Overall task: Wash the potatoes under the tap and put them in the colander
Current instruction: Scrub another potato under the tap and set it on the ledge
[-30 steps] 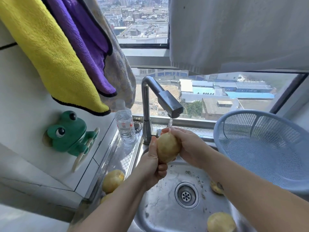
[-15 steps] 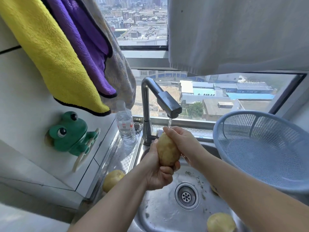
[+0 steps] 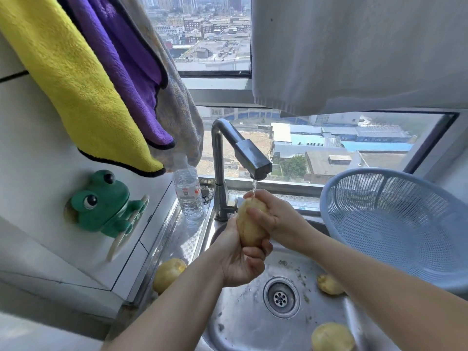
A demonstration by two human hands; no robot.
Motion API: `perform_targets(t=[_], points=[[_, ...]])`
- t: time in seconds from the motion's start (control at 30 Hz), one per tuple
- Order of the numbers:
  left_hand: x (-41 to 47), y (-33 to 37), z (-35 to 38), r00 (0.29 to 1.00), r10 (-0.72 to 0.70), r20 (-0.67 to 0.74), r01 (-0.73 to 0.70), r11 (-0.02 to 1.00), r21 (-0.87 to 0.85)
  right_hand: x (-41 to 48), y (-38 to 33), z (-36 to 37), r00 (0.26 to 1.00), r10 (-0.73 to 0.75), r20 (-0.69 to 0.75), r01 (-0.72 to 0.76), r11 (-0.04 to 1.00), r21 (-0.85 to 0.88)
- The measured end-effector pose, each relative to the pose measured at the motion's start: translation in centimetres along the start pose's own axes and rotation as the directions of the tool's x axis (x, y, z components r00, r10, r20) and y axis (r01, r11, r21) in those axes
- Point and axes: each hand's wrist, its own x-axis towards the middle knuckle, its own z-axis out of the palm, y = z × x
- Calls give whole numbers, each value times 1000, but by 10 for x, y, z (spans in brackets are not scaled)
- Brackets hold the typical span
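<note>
**Rinsing one potato under the running tap**

Both hands keep the oblong yellow-brown potato [image 3: 249, 228] upright. Its top end sits right under the thin stream of water [image 3: 254, 186] from the angular steel tap [image 3: 253, 159], so the water can run down the whole skin. The left hand [image 3: 238, 262] cups the lower end, its fingers [image 3: 263, 247] curled round from beneath, apparently to carry the weight. The right hand [image 3: 278, 220] is clasped round the upper half, thumb across the front, probably to rub off dirt.

Grit can fall into the steel sink [image 3: 238, 328] below the fingers. Just right of the fingers the pale blue plastic mesh colander [image 3: 405, 224] leans tilted and holds no potato, only a short carry away. Two more yellow potatoes [image 3: 329, 285] lie in the basin below and right of the fingers. Another potato [image 3: 168, 274] rests on the worktop [image 3: 187, 236], below and to the left.
</note>
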Motion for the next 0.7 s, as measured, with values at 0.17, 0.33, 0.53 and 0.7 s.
perform_targets(t=[0.17,0.33,0.53,0.7], points=[[-2,-4,5,994,102,-42,-101,994,30,10,8,12,964,165,-208,-131,977,167],[-1,-7,5,927,374,-23,-353,893,280,12,12,16,817,552,-169,-391,744,541],[-5,-11,8,831,552,70,-501,687,526,7,0,15,671,739,-61,-412,440,798],[2,-19,2,657,747,97,-337,176,925,7,-3,18,598,796,90,-353,160,922]])
